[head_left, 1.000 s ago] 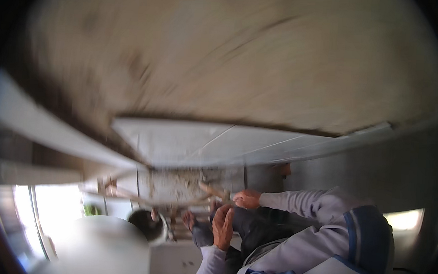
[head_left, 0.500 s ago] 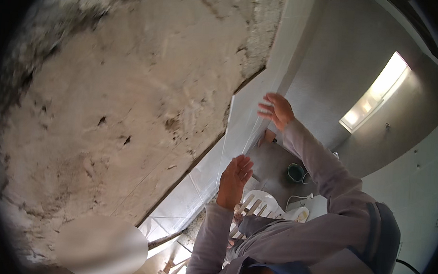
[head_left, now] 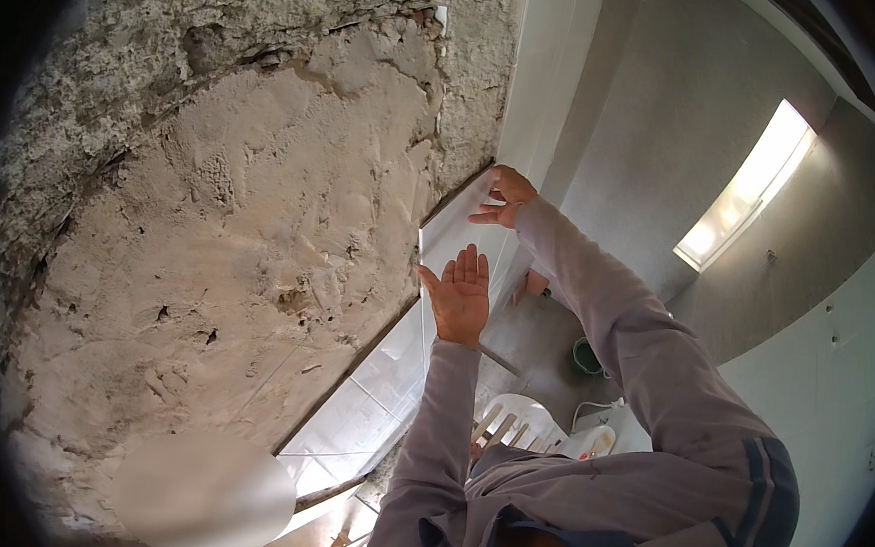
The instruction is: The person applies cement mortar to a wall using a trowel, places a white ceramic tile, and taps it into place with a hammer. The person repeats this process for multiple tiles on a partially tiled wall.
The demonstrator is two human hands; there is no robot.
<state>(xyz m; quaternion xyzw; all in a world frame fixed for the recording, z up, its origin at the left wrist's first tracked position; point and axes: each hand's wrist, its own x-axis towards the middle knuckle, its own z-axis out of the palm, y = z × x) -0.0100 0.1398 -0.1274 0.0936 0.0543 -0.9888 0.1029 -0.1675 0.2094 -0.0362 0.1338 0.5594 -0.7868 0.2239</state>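
My left hand [head_left: 459, 300] is open, palm toward the view, with its fingers stretched upward and its thumb out to the left. It is in front of a white wall tile [head_left: 451, 219] at the top of a tiled strip. At that tile's upper right edge is my right hand [head_left: 509, 198], its fingers apart and nothing held in them. Whether either palm or the fingertips press on the tile, I cannot tell. Left of the tile spreads a wall area coated in beige mortar [head_left: 260, 223], uneven and pitted.
Rough old masonry [head_left: 98, 82] borders the mortar. Lower white tiles [head_left: 365, 389] run down beside it. Below stand a white slatted plastic chair [head_left: 524, 419] and a dark green bucket [head_left: 586, 357] on the grey floor. A bright narrow window [head_left: 748, 187] is at the right.
Both hands have moved up and left, to the top tile. My left hand has turned and spread its thumb. The view has shifted, showing more of the rough masonry.
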